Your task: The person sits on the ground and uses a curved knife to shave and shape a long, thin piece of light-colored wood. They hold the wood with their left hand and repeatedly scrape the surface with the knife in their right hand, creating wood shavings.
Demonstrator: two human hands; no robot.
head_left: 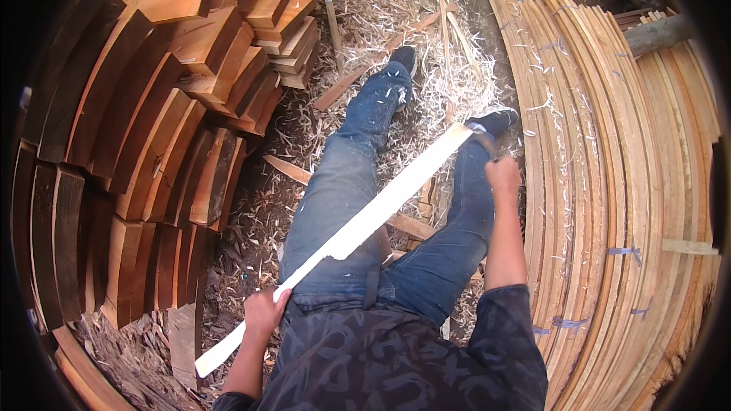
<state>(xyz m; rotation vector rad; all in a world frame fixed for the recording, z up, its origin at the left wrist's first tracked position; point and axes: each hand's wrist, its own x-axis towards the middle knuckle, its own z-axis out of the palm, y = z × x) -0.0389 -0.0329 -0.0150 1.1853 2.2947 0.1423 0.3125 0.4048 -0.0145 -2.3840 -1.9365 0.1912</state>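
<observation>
A long pale bat-shaped piece of wood (396,202) lies slantwise across my thighs. Its wide end points to the far right by my shoe, and its narrow handle end runs down to the near left. My left hand (263,310) is closed around that narrow part, the thumb lying along it. Beside the wide end, my right hand (502,176) makes a fist around the handle of a hand tool (487,144). The tool's head sits close to the edge of the wood near my shoe; its exact kind is hard to make out.
Stacked thick wooden boards (164,156) rise on the left. Bundles of long thin wooden strips (567,183), tied with bluish bands, stand on the right. Curled shavings (449,53) and loose sticks (445,23) cover the ground around my feet.
</observation>
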